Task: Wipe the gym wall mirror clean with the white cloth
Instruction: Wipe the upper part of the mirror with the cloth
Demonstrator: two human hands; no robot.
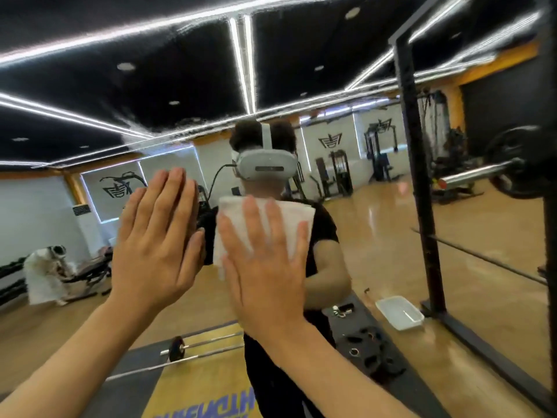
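Observation:
The gym wall mirror fills the view straight ahead, reflecting the room and my own figure wearing a headset. A white cloth lies flat against the glass at chest height. My right hand presses on it with straight, spread fingers. My left hand is raised just left of the cloth, palm forward, fingers straight and together, flat at the glass. It holds nothing.
A black squat rack upright stands close on the right, with a loaded barbell end. The reflection shows a white plastic tray, weight plates, a barbell on the floor mat and another person far left.

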